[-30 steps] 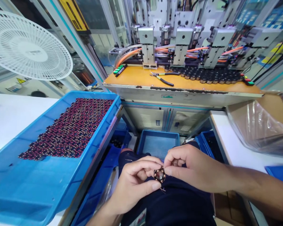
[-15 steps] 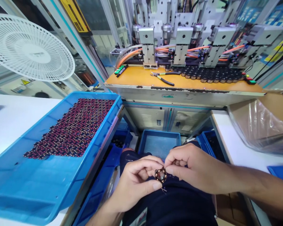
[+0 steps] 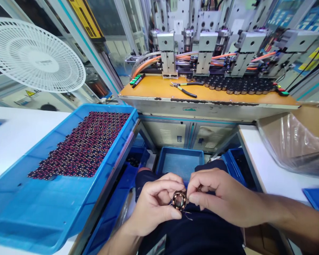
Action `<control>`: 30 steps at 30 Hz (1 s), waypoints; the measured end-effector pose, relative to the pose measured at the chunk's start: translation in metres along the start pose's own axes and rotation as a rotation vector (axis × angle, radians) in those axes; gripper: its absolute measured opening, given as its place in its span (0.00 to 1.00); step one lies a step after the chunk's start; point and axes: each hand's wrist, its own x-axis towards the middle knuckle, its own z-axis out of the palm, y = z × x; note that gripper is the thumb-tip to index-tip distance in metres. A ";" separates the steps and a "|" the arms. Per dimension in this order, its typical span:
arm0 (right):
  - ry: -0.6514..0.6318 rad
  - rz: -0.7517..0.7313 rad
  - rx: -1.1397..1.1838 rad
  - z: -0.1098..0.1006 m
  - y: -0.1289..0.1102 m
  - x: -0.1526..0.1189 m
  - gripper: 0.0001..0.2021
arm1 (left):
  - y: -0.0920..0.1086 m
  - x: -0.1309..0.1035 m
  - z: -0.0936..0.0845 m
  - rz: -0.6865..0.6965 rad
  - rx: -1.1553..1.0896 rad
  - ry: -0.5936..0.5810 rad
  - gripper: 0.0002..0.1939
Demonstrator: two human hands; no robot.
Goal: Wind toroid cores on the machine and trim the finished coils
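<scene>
Down at lower centre, the left hand [image 3: 154, 202] had the ring [image 3: 178, 209] gripped between thumb and fingers, its hollow face toward the camera, copper showing round the inside. In came the right hand [image 3: 223, 198] from the right, thumb and forefinger pinched closed at the ring's right edge; whether a wire sat between them, I couldn't tell. Thin loose wires [image 3: 187, 214] trailed just below, over dark cloth [image 3: 202, 232]. Delicate stuff! Good work here seemed to call for a firm left hold on the rim, a light right pinch and small, even movements, with no sharp tug to kink or snap a strand, and those loose ends kept off the cloth.

Over at left, a blue tray [image 3: 55, 203] held rows of small parts [image 3: 82, 145]; upper centre, pliers [image 3: 188, 93] lay on the orange bench [image 3: 151, 90]. Writing? A yellow warning triangle [image 3: 30, 93] stood at left, its lettering starting with "A", the rest cut off by the fan [image 3: 44, 62]. The badge [image 3: 159, 246], bottom centre, was unreadable.
</scene>
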 end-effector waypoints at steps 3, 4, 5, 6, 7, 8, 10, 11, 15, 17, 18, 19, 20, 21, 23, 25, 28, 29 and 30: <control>0.001 -0.002 -0.030 0.002 -0.002 0.000 0.08 | 0.002 0.000 0.002 0.004 0.007 0.000 0.20; 0.004 -0.002 -0.049 0.003 -0.002 -0.001 0.08 | 0.003 0.000 0.003 0.007 0.014 0.000 0.20; 0.011 -0.007 -0.074 0.003 -0.003 -0.002 0.08 | 0.004 -0.001 0.004 0.009 0.021 0.004 0.19; 0.004 -0.022 -0.108 0.002 -0.003 -0.003 0.08 | 0.004 -0.001 0.004 0.010 0.027 0.007 0.18; -0.027 -0.048 -0.149 0.000 -0.003 -0.005 0.08 | 0.005 -0.002 0.004 0.006 0.025 0.010 0.18; -0.073 -0.085 -0.197 -0.002 -0.003 -0.007 0.08 | 0.005 -0.002 0.004 -0.003 0.015 0.011 0.17; -0.115 -0.191 -0.317 -0.008 -0.001 -0.010 0.05 | 0.005 -0.003 0.003 -0.028 -0.025 0.006 0.16; -0.086 -0.262 -0.387 -0.011 0.001 -0.011 0.03 | 0.004 -0.004 0.003 -0.043 -0.053 -0.003 0.16; 0.145 -0.624 -0.606 -0.013 0.012 -0.005 0.05 | 0.002 -0.004 0.004 -0.113 -0.171 -0.048 0.17; 0.134 -0.739 -0.624 -0.010 0.016 0.000 0.06 | 0.000 -0.004 0.005 -0.156 -0.231 -0.058 0.18; 0.122 -0.767 -0.614 -0.008 0.018 0.003 0.06 | -0.001 -0.004 0.006 -0.172 -0.258 -0.062 0.18; 0.118 -0.788 -0.599 -0.006 0.019 0.005 0.05 | -0.001 -0.004 0.007 -0.183 -0.280 -0.065 0.18; 0.116 -0.804 -0.582 -0.004 0.020 0.007 0.05 | -0.002 -0.004 0.008 -0.188 -0.298 -0.065 0.18; 0.114 -0.813 -0.568 -0.003 0.021 0.008 0.05 | -0.002 -0.004 0.008 -0.191 -0.311 -0.060 0.18; 0.117 -0.827 -0.550 -0.002 0.023 0.010 0.04 | -0.003 -0.004 0.008 -0.196 -0.322 -0.054 0.18; 0.116 -0.837 -0.536 -0.002 0.023 0.010 0.03 | -0.003 -0.003 0.008 -0.196 -0.323 -0.059 0.18; 0.137 -0.847 -0.510 -0.002 0.025 0.011 0.03 | -0.002 -0.002 0.007 -0.209 -0.303 -0.062 0.18; 0.152 -0.851 -0.504 -0.002 0.026 0.011 0.03 | -0.002 -0.001 0.007 -0.211 -0.294 -0.053 0.18; 0.170 -0.859 -0.500 -0.001 0.026 0.011 0.03 | -0.002 -0.001 0.007 -0.209 -0.284 -0.046 0.18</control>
